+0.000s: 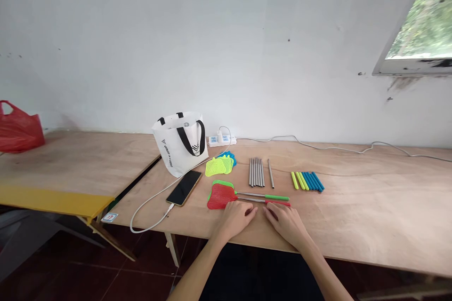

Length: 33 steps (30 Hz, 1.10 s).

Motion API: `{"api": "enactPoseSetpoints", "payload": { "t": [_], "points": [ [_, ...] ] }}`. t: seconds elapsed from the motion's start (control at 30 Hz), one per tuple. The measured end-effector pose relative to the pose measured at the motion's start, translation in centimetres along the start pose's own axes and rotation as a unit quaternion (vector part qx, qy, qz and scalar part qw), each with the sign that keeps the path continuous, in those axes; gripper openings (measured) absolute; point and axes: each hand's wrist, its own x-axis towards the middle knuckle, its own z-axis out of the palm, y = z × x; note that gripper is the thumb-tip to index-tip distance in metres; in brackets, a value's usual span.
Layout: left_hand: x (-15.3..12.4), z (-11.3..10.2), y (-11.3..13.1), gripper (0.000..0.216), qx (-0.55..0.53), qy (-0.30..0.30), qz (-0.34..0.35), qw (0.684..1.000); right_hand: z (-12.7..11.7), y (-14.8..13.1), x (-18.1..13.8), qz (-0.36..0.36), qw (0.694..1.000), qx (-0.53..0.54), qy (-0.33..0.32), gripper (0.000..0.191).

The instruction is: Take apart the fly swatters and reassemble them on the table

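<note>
My left hand [237, 216] rests on the wooden table near its front edge, fingers loosely bent and thumb apart, just below the red fly swatter [221, 196]. Beside the swatter's red handle lies my right hand [287, 221], in a similar loose pose; whether its fingertips touch the handle I cannot tell. Neither hand appears to hold anything. Behind the red swatter is a green fly swatter [277, 197], partly covered by it. Farther back are yellow swatter heads [214, 167], blue swatter heads [232, 155], several metal rods [256, 172], yellow handle grips [294, 181] and blue handle grips [314, 182].
A phone [184, 188] with a white cable [141, 231] lies to the left. Behind it stands a white tote bag [173, 146], with a power strip [213, 141] by the wall. A second table [81, 164] with a red plastic bag [21, 129] adjoins across a gap.
</note>
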Motion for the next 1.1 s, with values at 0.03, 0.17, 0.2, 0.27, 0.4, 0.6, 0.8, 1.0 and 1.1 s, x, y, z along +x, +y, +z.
{"api": "enactPoseSetpoints", "payload": {
  "t": [0.03, 0.17, 0.2, 0.27, 0.4, 0.6, 0.8, 1.0, 1.1],
  "points": [
    [0.01, 0.0, 0.01, 0.04, 0.0, 0.0, -0.001, 1.0, 0.02, 0.03, 0.01, 0.0, 1.0, 0.001, 0.0, 0.041],
    [0.02, -0.03, 0.0, 0.04, -0.001, -0.003, -0.005, 1.0, 0.17, 0.15, 0.01, 0.001, 1.0, -0.002, 0.0, 0.04],
    [0.03, -0.04, -0.02, 0.04, -0.002, -0.004, -0.005, 1.0, 0.2, 0.16, 0.01, 0.0, 1.0, -0.003, 0.0, 0.04],
    [0.02, -0.07, -0.04, 0.041, -0.003, -0.006, -0.003, 1.0, 0.23, 0.15, 0.01, -0.002, 1.0, -0.007, 0.001, 0.04],
    [0.02, -0.1, -0.02, 0.041, -0.003, -0.004, 0.0, 1.0, 0.21, 0.08, 0.01, -0.007, 1.0, -0.008, 0.006, 0.038],
    [0.06, -0.14, 0.06, 0.04, 0.0, -0.005, -0.004, 1.0, 0.34, 0.18, 0.0, -0.01, 1.0, -0.005, 0.011, 0.035],
    [0.08, 0.0, -0.05, 0.04, -0.003, -0.001, -0.003, 1.0, 0.3, 0.17, 0.0, -0.011, 1.0, -0.005, 0.008, 0.038],
    [0.03, 0.12, -0.16, 0.04, -0.007, 0.011, 0.005, 1.0, 0.25, 0.05, -0.05, -0.009, 1.0, -0.012, 0.009, 0.039],
    [-0.02, 0.07, -0.17, 0.04, -0.006, 0.011, 0.006, 1.0, 0.27, 0.05, -0.07, -0.01, 1.0, -0.016, 0.01, 0.04]
  ]
}}
